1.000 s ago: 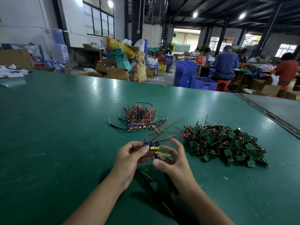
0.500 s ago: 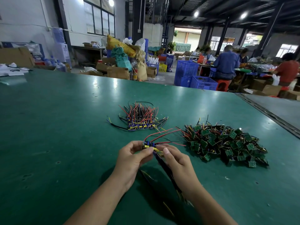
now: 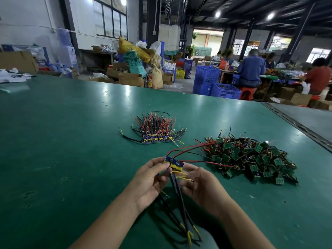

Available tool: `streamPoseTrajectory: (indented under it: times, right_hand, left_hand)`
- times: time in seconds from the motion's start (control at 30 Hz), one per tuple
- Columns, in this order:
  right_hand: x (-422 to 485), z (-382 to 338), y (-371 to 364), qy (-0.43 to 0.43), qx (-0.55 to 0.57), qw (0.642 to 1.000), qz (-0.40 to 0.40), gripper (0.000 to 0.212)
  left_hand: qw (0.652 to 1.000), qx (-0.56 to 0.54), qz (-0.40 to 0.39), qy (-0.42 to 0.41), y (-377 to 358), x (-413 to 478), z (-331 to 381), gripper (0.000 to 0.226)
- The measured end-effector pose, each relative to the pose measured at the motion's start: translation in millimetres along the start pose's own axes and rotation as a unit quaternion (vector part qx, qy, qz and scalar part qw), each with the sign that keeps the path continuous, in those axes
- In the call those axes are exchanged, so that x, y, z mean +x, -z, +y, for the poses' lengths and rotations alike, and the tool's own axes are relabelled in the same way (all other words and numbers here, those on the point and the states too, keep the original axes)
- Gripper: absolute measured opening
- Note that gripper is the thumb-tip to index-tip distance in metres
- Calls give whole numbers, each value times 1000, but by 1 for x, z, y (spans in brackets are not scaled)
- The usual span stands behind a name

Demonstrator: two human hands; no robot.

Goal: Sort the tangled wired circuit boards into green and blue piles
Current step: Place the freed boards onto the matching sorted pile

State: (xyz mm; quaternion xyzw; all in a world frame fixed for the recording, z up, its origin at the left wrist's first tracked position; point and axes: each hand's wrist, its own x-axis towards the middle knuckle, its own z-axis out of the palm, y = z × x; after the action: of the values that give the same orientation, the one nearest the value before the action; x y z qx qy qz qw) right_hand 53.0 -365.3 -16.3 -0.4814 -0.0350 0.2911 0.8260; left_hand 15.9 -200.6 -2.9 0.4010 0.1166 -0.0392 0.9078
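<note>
A small cluster of blue boards (image 3: 173, 163) with yellow parts is pinched in the left hand (image 3: 149, 178). The right hand (image 3: 199, 184) is at its 3 o'clock end, its grip there blurred. The cluster's red wires (image 3: 188, 149) run toward 2 o'clock onto the green pile (image 3: 251, 157), and its dark wires (image 3: 181, 203), tipped yellow, trail toward 6 o'clock. The green pile, a wide heap of small green boards tangled in wire, lies at the cluster's 3 o'clock. The blue pile (image 3: 156, 130), a row of boards with wires fanning upward, lies at 11 o'clock, apart from the green pile.
</note>
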Motion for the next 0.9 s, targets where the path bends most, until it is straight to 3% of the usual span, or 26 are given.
streamPoseTrajectory:
  times: [0.13, 0.27, 0.37, 0.47, 0.6, 0.77, 0.9]
  right_hand:
    - [0, 1, -2, 19, -6, 999, -37, 39]
    - [-2, 3, -5, 67, -57, 995, -35, 18]
    - [-1, 6, -4, 100, -107, 989, 7, 29]
    - [-1, 8, -6, 119, -127, 985, 20, 18]
    - [-1, 2, -2, 107, -113, 988, 15, 17]
    - [-3, 0, -1, 107, -151, 982, 43, 12]
    - [-4, 0, 2, 114, -213, 970, 36, 3]
  left_hand:
    - [1000, 30, -6, -5, -1, -2, -1, 27]
    - [999, 46, -11, -1, -1, -3, -4, 30]
    - [999, 51, -9, 1, -1, -2, -6, 28]
    - [997, 72, -12, 26, -1, -2, -3, 20]
    - [988, 115, -74, 65, 3, -4, 9, 20]
    - [975, 212, -68, 2, 4, -6, 6, 9]
    - [960, 270, -16, -69, 3, -3, -5, 20]
